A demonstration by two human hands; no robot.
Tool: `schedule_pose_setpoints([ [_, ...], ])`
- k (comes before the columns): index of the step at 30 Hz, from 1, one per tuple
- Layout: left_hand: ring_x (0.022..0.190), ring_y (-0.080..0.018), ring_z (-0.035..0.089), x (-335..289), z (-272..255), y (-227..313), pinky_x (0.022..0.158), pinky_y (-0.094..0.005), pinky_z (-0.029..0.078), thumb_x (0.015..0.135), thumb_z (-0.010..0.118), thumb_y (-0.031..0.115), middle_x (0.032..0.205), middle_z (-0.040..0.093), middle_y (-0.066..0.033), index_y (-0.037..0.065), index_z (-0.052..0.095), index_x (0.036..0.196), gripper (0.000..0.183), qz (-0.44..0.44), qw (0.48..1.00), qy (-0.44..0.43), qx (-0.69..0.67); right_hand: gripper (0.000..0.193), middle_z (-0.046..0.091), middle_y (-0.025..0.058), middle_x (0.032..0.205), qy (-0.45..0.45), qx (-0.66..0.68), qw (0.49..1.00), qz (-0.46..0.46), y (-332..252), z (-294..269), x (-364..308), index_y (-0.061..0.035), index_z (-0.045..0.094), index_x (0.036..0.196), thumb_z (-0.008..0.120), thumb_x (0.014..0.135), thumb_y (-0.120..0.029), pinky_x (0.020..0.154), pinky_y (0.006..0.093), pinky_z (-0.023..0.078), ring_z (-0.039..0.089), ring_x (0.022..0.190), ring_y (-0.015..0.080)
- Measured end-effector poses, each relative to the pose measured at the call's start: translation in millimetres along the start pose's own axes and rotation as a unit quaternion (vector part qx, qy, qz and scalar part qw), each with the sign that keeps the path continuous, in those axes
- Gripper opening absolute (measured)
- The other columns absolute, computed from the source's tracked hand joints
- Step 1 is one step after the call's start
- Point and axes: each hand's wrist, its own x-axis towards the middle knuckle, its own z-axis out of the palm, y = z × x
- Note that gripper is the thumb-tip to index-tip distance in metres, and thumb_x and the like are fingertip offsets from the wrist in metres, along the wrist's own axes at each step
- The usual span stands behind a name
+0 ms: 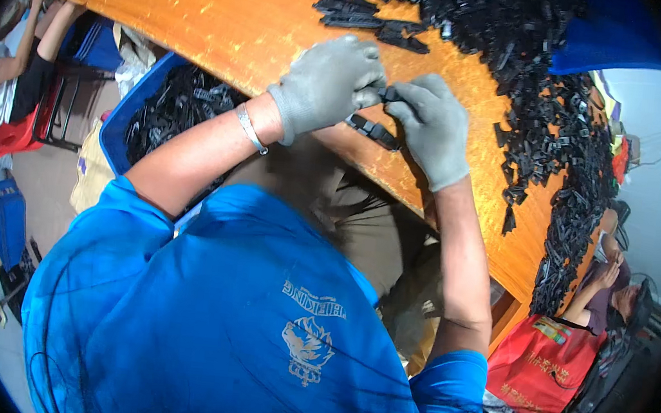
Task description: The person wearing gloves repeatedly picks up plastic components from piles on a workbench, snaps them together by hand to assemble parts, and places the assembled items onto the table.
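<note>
Both my hands wear grey gloves and meet above the near edge of the wooden table. My left hand is closed, its curled fingertips against one end of a small black plastic piece. Thumb and fingers of my right hand pinch the same piece from the other side. Most of that piece is hidden by the fingers, so its exact shape does not show. Just below the hands, a black plastic buckle lies at the table's edge. A small group of long black plastic pieces lies beyond my left hand.
A large heap of black plastic parts covers the far right of the orange-brown table. Left of my body stands a blue bin holding more black parts. Other people sit at the far left and right. A red bag hangs at the right.
</note>
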Motion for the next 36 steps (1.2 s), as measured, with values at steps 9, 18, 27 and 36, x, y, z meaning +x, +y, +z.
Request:
schedule_pose_setpoints([
  [9,0.107,-0.0348,0.07,13.0,-24.2,3.6,0.094,-0.0443,0.056,0.092,0.079,0.026,0.108,0.074,-0.0128,0.008,0.079,0.111,0.027,-0.022,0.985,-0.15,-0.08,0.021,0.075,0.012,0.1,-0.009,0.071,0.997,0.01,17.0,-35.4,-31.7,-0.0083,0.082,0.101,0.085,0.085,-0.023,0.082,0.0421,0.059,0.074,0.095,0.0324],
  [18,0.103,-0.0343,0.074,74.1,-1.5,19.4,0.088,-0.0488,0.058,0.098,0.071,0.023,0.105,0.075,-0.0179,0.01,0.076,0.11,0.018,-0.153,0.963,-0.129,0.181,0.023,0.073,0.0128,0.112,0.037,-0.267,0.936,0.225,92.8,-69.7,-66.4,-0.0144,0.079,0.115,0.079,0.092,-0.02,0.084,0.0451,0.061,0.074,0.096,0.0357],
  [27,0.1,-0.0375,0.071,60.3,-0.7,36.3,0.084,-0.0501,0.057,0.096,0.072,0.02,0.103,0.073,-0.0154,0.009,0.07,0.102,0.013,-0.089,0.979,-0.083,0.163,0.016,0.074,0.0113,0.102,0.0,-0.141,0.98,0.142,46.4,-59.2,-63.0,-0.0182,0.081,0.106,0.076,0.091,-0.018,0.087,0.044,0.059,0.073,0.101,0.0335],
  [36,0.104,-0.0398,0.071,65.2,0.6,38.0,0.087,-0.0488,0.057,0.099,0.065,0.012,0.11,0.071,-0.0172,0.018,0.071,0.13,0.032,-0.03,0.991,-0.107,0.079,0.021,0.069,0.0124,0.107,0.027,-0.064,0.989,0.133,51.2,-54.2,-71.8,-0.0187,0.08,0.112,0.078,0.091,-0.014,0.085,0.0451,0.058,0.071,0.099,0.0349],
])
